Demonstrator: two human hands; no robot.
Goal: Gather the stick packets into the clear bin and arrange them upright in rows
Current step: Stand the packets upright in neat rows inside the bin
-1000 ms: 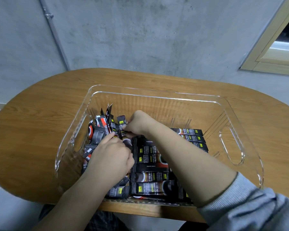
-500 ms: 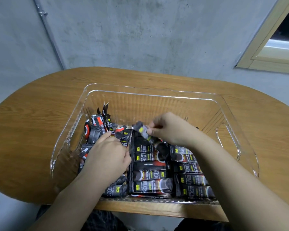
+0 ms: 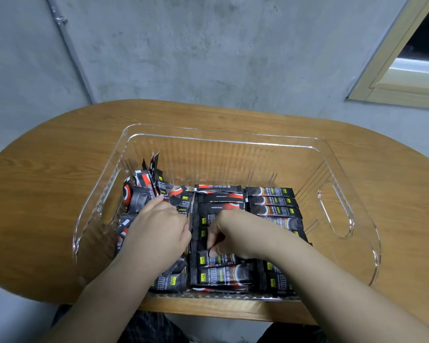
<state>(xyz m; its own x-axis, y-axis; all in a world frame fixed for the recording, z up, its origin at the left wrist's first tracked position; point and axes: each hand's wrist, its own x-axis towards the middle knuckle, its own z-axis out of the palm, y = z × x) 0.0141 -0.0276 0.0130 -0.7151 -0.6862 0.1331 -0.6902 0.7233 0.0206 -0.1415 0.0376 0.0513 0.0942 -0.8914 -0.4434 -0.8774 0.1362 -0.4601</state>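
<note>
Grey concrete wall behind, one oval wooden table (image 3: 47, 194) in front, and on it one clear bin (image 3: 337, 169) with a cut-out handle at each end. Two hands are down inside it. Stick packets (image 3: 270, 201) fill the near half: two flat rows in the middle and right, plus a jumbled cluster standing at the left (too overlapped for an exact count). Left hand (image 3: 159, 226) lies on that cluster, fingers curled over the tops, grip on any single packet unclear. Right hand (image 3: 235, 233) has dropped from mid-air half a second ago into the middle row, fingertips pinching a packet (image 3: 218, 259) there.
</note>
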